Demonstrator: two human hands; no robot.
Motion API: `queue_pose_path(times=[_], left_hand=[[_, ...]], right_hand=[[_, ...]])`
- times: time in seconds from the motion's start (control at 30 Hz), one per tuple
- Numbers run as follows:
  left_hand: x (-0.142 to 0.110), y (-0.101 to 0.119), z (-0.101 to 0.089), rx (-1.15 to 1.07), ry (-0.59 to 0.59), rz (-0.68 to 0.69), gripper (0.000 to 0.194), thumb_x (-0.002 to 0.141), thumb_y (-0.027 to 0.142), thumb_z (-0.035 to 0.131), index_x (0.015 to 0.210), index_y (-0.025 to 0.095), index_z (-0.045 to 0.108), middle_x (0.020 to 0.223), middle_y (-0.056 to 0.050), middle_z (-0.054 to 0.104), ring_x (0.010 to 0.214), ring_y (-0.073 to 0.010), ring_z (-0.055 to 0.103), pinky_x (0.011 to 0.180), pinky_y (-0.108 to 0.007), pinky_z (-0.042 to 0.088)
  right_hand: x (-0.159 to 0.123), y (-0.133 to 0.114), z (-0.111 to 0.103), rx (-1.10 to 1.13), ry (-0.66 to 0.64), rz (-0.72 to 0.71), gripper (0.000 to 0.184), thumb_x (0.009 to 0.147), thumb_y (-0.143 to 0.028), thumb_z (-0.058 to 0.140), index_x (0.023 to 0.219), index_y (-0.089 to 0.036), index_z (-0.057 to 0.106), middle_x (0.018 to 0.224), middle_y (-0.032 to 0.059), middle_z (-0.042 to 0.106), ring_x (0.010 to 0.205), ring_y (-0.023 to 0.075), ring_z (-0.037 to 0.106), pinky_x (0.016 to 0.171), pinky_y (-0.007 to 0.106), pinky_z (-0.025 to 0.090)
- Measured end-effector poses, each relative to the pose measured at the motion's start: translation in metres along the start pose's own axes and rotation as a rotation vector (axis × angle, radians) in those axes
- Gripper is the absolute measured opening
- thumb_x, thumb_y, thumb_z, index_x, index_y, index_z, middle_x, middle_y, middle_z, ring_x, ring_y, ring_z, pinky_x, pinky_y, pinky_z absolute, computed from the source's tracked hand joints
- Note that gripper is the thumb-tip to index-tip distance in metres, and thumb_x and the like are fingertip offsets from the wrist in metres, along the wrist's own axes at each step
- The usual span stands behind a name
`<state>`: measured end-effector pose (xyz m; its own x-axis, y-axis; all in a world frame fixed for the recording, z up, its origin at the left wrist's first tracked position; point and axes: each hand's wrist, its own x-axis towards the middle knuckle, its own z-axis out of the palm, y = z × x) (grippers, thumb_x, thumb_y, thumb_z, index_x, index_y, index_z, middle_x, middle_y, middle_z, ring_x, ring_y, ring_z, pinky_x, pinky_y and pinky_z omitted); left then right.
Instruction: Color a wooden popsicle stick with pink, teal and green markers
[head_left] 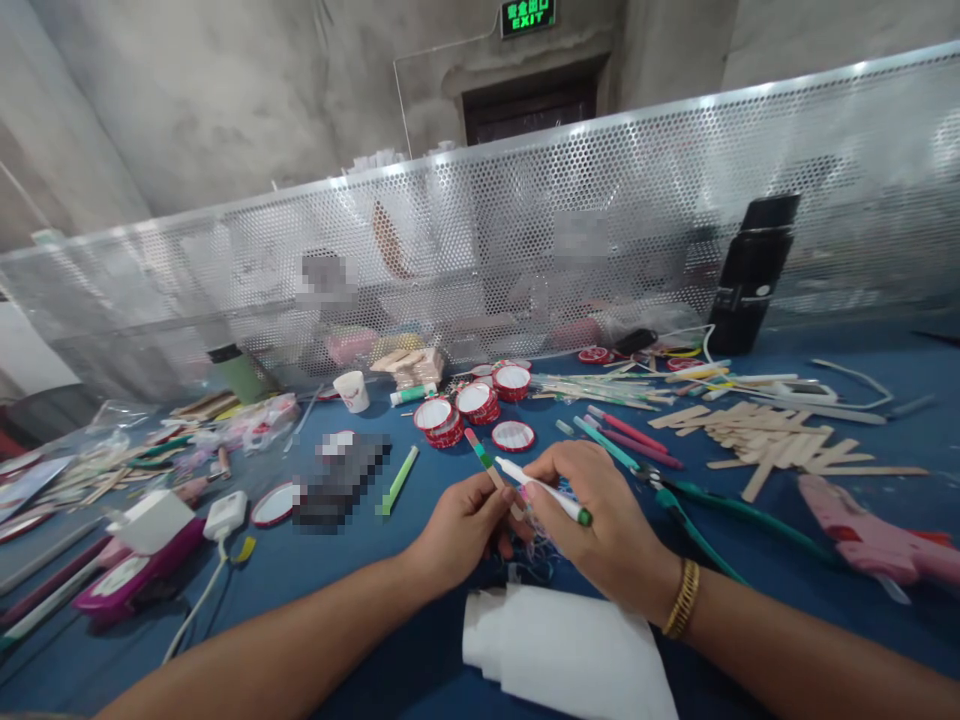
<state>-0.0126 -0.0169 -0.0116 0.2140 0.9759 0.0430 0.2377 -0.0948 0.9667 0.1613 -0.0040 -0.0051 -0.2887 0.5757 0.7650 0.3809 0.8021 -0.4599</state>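
Observation:
My left hand [457, 525] pinches a flat wooden craft stick [484, 460] painted in red, green and plain bands; the stick slants up and away from my fingers. My right hand [592, 515] grips a white marker with a green end [544, 488] and lays its tip against the stick near my left fingers. Both hands hover just above the blue table [360, 560], close together. A gold bracelet [682, 598] sits on my right wrist. A tangle of thin threads lies under my hands.
Folded white paper [570, 650] lies in front of me. Green-handled pliers [697, 500], a pink glue gun [870, 540], plain wooden sticks [772, 435], coloured markers [630, 432], red-rimmed caps [465, 405], a white charger [225, 512] and a perforated metal screen [525, 230] surround the hands.

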Motion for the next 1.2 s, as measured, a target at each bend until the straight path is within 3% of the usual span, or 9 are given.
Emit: queue_pose_path(times=[0.57,1.03,1.2], left_hand=[[0.0002,0.0019,0.0010,-0.037,0.008,0.000,0.042,0.084,0.060,0.058,0.080,0.018,0.058,0.058,0.002,0.062,0.040,-0.0074,0.049,0.037,-0.018,0.027],[0.0009,-0.0004,0.0002,-0.035,0.003,-0.010,0.042,0.085,0.059,0.057,0.080,0.018,0.056,0.065,0.000,0.067,0.042,-0.0071,0.052,0.037,-0.017,0.028],[0.0003,0.0024,0.0006,-0.039,0.005,-0.014,0.043,0.084,0.061,0.058,0.080,0.018,0.058,0.060,0.002,0.063,0.042,-0.0067,0.051,0.037,-0.017,0.028]], right_hand=[[-0.0018,-0.0009,0.0007,0.039,-0.003,-0.059,0.007,0.089,-0.019,0.054,0.083,-0.021,0.056,0.076,-0.0014,0.061,0.074,0.0166,0.054,0.080,0.036,0.035],[-0.0007,0.0003,0.0010,-0.007,0.016,-0.008,0.006,0.089,-0.022,0.054,0.084,-0.022,0.058,0.077,0.0002,0.062,0.074,0.0183,0.055,0.080,0.037,0.037],[-0.0008,-0.0007,0.0008,0.017,0.011,-0.065,0.007,0.089,-0.021,0.053,0.083,-0.022,0.056,0.076,-0.0005,0.062,0.074,0.0176,0.056,0.079,0.036,0.037]])
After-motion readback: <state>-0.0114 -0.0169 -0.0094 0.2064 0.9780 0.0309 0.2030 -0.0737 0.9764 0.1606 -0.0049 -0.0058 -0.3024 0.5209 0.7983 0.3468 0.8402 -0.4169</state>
